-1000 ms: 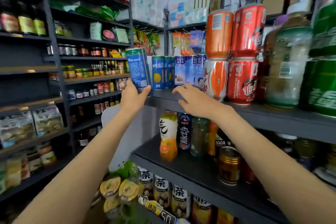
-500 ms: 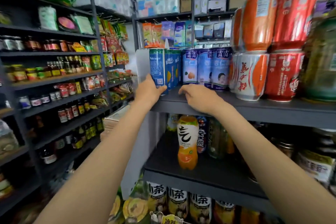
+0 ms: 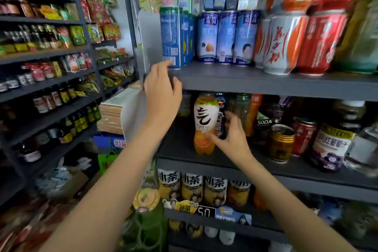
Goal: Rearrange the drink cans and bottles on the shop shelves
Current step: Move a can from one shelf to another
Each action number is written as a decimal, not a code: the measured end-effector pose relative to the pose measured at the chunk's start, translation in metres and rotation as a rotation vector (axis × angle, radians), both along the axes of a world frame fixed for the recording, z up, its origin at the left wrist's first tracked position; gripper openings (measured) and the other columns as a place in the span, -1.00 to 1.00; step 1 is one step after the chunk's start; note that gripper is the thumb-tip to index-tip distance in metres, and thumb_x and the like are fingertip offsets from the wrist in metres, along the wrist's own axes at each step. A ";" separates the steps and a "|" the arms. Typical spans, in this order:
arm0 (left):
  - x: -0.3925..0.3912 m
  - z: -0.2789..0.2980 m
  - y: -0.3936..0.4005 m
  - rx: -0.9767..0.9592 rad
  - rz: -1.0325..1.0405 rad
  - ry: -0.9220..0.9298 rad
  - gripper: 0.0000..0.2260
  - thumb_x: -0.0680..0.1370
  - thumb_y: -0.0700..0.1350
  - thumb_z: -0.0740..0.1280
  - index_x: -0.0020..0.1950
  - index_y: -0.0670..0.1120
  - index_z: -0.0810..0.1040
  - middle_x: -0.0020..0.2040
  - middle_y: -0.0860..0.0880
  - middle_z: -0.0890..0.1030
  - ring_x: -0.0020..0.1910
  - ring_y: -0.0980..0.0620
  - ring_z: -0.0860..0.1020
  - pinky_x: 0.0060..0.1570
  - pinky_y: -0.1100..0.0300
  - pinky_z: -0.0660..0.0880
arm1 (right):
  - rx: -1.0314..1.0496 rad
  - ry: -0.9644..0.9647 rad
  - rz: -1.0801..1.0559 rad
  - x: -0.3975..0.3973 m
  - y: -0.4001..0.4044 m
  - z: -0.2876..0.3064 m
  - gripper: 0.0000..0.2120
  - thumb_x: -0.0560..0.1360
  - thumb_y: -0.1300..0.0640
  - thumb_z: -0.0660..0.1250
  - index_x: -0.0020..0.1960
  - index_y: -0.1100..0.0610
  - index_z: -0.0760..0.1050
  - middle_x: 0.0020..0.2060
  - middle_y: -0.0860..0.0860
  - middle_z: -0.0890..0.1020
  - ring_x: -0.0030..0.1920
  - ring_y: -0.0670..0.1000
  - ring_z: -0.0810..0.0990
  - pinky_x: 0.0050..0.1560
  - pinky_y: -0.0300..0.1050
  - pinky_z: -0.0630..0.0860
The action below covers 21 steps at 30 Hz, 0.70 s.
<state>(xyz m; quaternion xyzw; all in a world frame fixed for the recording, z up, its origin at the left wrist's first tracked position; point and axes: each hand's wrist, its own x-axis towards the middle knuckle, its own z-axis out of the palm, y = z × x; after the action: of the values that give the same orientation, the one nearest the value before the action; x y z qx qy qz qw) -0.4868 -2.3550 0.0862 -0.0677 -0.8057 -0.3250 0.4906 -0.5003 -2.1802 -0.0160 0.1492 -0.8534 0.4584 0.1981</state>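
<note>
My left hand (image 3: 162, 93) is raised at the front edge of the upper shelf (image 3: 255, 83). Its fingers are loosely spread and clamp nothing; the fingertips lie at the base of the blue can (image 3: 170, 37), which stands upright at the left end of that shelf, just beside a row of pale blue cans (image 3: 227, 37). Whether the fingertips touch the can, I cannot tell.

My right hand (image 3: 232, 139) is on the middle shelf (image 3: 225, 162). Its fingers are parted and curved around the lower body of the orange bottle (image 3: 205, 124), thumb toward the front, not yet clamped. The bottle stands upright near the shelf's front edge, with a dark bottle (image 3: 222, 116) close behind it.

Step in hand, by my judgement: the blue can is placed, and the orange bottle is being taken up next.

Next move calls for: closing the right fingers firmly on the bottle's waist, then lifting straight up, clear of the dark bottle and the gold can (image 3: 281, 143) to the right.
</note>
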 end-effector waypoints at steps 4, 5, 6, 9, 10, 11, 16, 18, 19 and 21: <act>0.032 -0.053 0.005 -0.012 -0.073 0.036 -0.71 0.44 -0.32 0.21 0.15 -0.24 0.45 0.19 -0.16 0.42 0.21 -0.02 0.36 0.23 0.31 0.22 | -0.120 -0.118 0.013 -0.024 -0.026 0.013 -0.18 0.30 0.03 0.55 0.39 0.17 0.17 0.25 0.11 0.48 0.26 0.07 0.47 0.19 -0.11 0.42; 0.037 -0.066 0.006 -0.001 -0.079 0.004 -0.71 0.43 -0.33 0.22 0.15 -0.23 0.45 0.18 -0.15 0.42 0.20 -0.03 0.37 0.22 0.34 0.22 | -0.120 -0.143 -0.015 -0.029 -0.032 0.015 -0.21 0.31 0.04 0.54 0.37 0.18 0.18 0.23 0.11 0.50 0.24 0.09 0.48 0.15 -0.12 0.42; 0.040 -0.080 0.006 0.010 -0.083 -0.038 -0.71 0.43 -0.32 0.21 0.15 -0.22 0.45 0.17 -0.15 0.41 0.20 -0.05 0.39 0.20 0.34 0.22 | -0.120 -0.157 -0.045 -0.033 -0.037 0.016 -0.24 0.32 0.05 0.54 0.35 0.19 0.19 0.22 0.11 0.51 0.23 0.10 0.49 0.09 -0.16 0.42; 0.044 -0.115 0.004 0.029 -0.068 -0.179 -0.69 0.42 -0.27 0.17 0.16 -0.22 0.44 0.14 -0.16 0.41 0.14 -0.13 0.44 0.13 0.20 0.31 | -0.168 -0.138 -0.089 -0.033 -0.039 0.012 -0.29 0.32 0.08 0.54 0.31 0.21 0.24 0.18 0.09 0.54 0.21 0.08 0.50 -0.02 -0.26 0.38; 0.045 -0.124 0.004 0.033 -0.062 -0.216 -0.68 0.42 -0.26 0.16 0.16 -0.21 0.44 0.13 -0.16 0.41 0.12 -0.14 0.45 0.11 0.13 0.35 | -0.181 -0.115 -0.088 -0.028 -0.036 0.010 -0.31 0.31 0.09 0.54 0.29 0.20 0.25 0.16 0.08 0.54 0.20 0.06 0.50 -0.02 -0.28 0.38; 0.045 -0.131 0.005 0.033 -0.060 -0.248 -0.68 0.42 -0.26 0.16 0.17 -0.21 0.44 0.13 -0.16 0.41 0.11 -0.14 0.45 0.10 0.06 0.38 | -0.191 -0.095 -0.084 -0.022 -0.030 0.008 -0.31 0.29 0.09 0.55 0.27 0.20 0.27 0.13 0.05 0.55 0.19 0.03 0.50 -0.02 -0.31 0.38; 0.041 -0.162 0.026 -0.014 -0.147 -0.306 -0.68 0.44 -0.34 0.21 0.19 -0.21 0.43 0.14 -0.16 0.42 0.12 -0.13 0.46 0.05 -0.05 0.45 | -0.232 -0.052 0.029 0.032 0.034 0.001 -0.28 0.24 0.09 0.58 0.28 0.06 0.30 0.05 -0.20 0.49 0.08 -0.23 0.49 0.07 -0.43 0.43; 0.040 -0.177 0.048 -0.026 -0.219 -0.322 -0.69 0.44 -0.35 0.22 0.18 -0.22 0.43 0.14 -0.16 0.42 0.09 -0.13 0.47 0.03 -0.04 0.47 | -0.186 -0.043 0.061 0.057 0.068 0.000 -0.28 0.21 0.03 0.55 0.27 0.02 0.30 0.08 -0.23 0.50 0.09 -0.32 0.49 0.06 -0.48 0.41; 0.040 -0.186 0.062 -0.037 -0.252 -0.342 -0.69 0.45 -0.35 0.23 0.18 -0.21 0.44 0.13 -0.16 0.42 0.08 -0.12 0.48 0.03 -0.04 0.47 | -0.157 -0.047 0.065 0.069 0.085 0.000 -0.28 0.19 0.01 0.54 0.27 0.02 0.31 0.10 -0.20 0.52 0.11 -0.31 0.50 0.06 -0.47 0.41; 0.041 -0.206 0.094 -0.073 -0.310 -0.382 -0.71 0.45 -0.36 0.25 0.16 -0.21 0.46 0.12 -0.15 0.44 0.05 -0.11 0.48 0.02 -0.01 0.47 | -0.095 -0.079 0.046 0.090 0.118 -0.003 -0.30 0.19 0.01 0.53 0.25 0.03 0.33 0.10 -0.16 0.55 0.11 -0.29 0.52 0.06 -0.43 0.44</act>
<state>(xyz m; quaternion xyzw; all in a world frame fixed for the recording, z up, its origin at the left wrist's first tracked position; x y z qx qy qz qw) -0.4456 -2.2609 -0.1195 -0.1455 -0.8749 -0.3740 0.2710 -0.4104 -2.0623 -0.0187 0.1409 -0.8342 0.5084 0.1606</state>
